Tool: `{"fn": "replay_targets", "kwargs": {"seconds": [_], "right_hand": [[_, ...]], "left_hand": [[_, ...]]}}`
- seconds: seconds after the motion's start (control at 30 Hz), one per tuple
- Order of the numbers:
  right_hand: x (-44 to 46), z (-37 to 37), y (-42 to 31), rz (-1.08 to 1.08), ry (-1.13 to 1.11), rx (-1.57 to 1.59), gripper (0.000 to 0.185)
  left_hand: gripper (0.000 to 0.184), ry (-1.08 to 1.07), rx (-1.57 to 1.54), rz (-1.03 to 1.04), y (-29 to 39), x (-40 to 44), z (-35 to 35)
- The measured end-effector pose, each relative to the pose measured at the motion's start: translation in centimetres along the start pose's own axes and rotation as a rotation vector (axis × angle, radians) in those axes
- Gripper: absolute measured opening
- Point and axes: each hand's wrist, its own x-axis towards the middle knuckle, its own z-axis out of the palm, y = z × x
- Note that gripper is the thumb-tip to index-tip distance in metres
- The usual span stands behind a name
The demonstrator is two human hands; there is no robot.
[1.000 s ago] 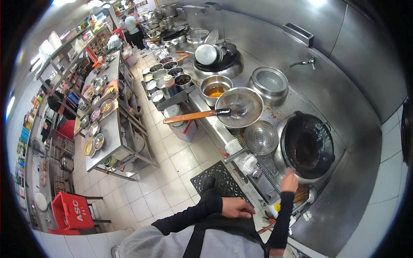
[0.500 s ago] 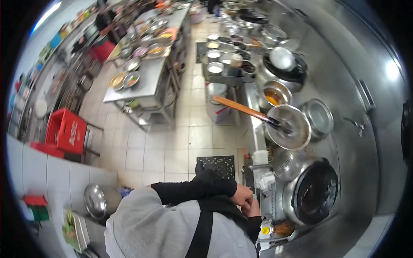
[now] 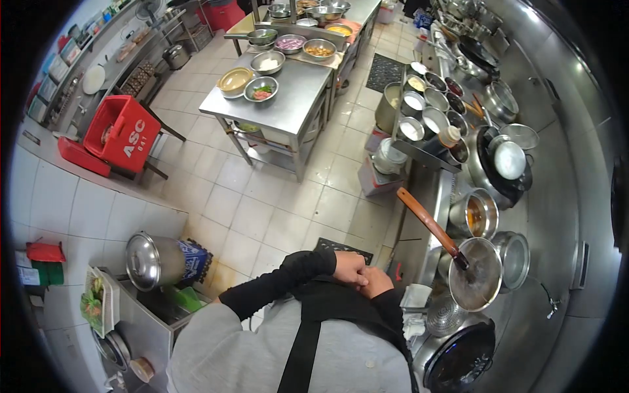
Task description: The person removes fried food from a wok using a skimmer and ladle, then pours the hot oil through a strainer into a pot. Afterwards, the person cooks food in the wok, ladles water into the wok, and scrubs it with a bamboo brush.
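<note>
My left hand [image 3: 350, 269] is in front of my waist, its fingers curled and closed against my right hand [image 3: 376, 282]. Both hands touch over the black apron [image 3: 334, 302], and whatever lies between the fingers is too small to make out. To the right, a strainer-like pan [image 3: 477, 278] with a wooden handle [image 3: 426, 221] rests over the stove. Below it sit a perforated ladle [image 3: 447, 317] and a dark wok [image 3: 462, 360]. A pot with orange liquid [image 3: 481, 215] stands behind the pan.
A steel table [image 3: 295, 88] with several bowls stands ahead. At the left are a red crate [image 3: 121, 134], a lidded steel pot [image 3: 154, 261] and a tray of greens [image 3: 105, 304]. Sauce containers [image 3: 436, 120] line the stove's near side. A black mat [image 3: 385, 72] lies on the floor.
The view has swung left, so the stove shifts right and the left counter appears. My right hand has left the wok's edge and come against my left hand at the waist.
</note>
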Motion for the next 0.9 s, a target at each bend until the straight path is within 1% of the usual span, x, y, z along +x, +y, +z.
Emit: {"fn": "replay_targets", "kwargs": {"seconds": [0.03,0.13,0.17,0.27,0.33,0.37,0.47,0.5,0.6,0.7,0.73,0.77,0.8,0.83,0.87,0.9], "right_hand": [[1.1,-1.4,-1.2,-0.035,0.023,-0.023,0.023],[4.7,-1.6,0.0,-0.046,-0.093,-0.02,0.025],[5.7,-2.3,0.0,-0.034,-0.15,-0.053,0.029],[8.7,-1.8,2.3,-0.042,-0.166,-0.128,0.033],[10.4,-2.5,4.1,-0.099,-0.157,-0.136,0.032],[11.3,-4.9,3.4,-0.035,-0.238,-0.112,0.029],[13.9,-7.3,5.9,-0.111,-0.112,-0.114,0.028],[14.8,-7.7,7.0,-0.135,-0.032,-0.074,0.028],[16.4,-12.6,6.6,-0.065,-0.07,-0.049,0.026],[18.0,-13.3,8.7,-0.1,-0.009,-0.022,0.025],[18.7,-14.0,9.0,-0.113,0.013,-0.019,0.024],[18.7,-16.0,8.1,-0.057,-0.009,-0.007,0.022],[19.0,-16.8,8.0,-0.063,0.019,0.015,0.024],[19.3,-17.2,7.9,-0.068,0.045,0.036,0.025],[19.7,-17.5,7.8,-0.072,0.072,0.056,0.026],[20.1,-17.6,7.7,-0.048,0.074,0.071,0.026]], "left_hand": [[0.029,0.053,-0.029,0.0,-0.7,-0.6,-0.8],[0.029,0.156,-0.19,-0.062,-2.0,-1.8,-2.5],[0.03,0.163,-0.171,-0.09,-2.1,-1.8,-3.2],[0.03,0.186,-0.242,-0.125,-2.1,-1.5,-5.3],[0.031,0.228,-0.291,-0.12,-3.3,0.0,-6.1],[0.031,0.254,-0.314,-0.115,-3.7,1.0,-6.5],[0.032,0.305,-0.34,-0.152,-3.7,3.1,-9.9],[0.032,0.302,-0.346,-0.16,-3.5,3.7,-11.3],[0.032,0.282,-0.313,-0.206,-2.0,5.2,-15.6],[0.031,0.233,-0.323,-0.173,-1.9,6.6,-19.2],[0.03,0.242,-0.371,-0.114,-2.7,7.0,-20.5],[0.03,0.251,-0.425,-0.053,-4.0,7.4,-21.7],[0.029,0.262,-0.484,0.008,-5.2,7.6,-22.6],[0.027,0.291,-0.46,-0.002,-5.4,7.3,-25.1],[0.025,0.398,-0.577,0.021,-8.2,7.2,-27.0],[0.024,0.578,-0.69,-0.012,-9.5,6.9,-29.6]]}}
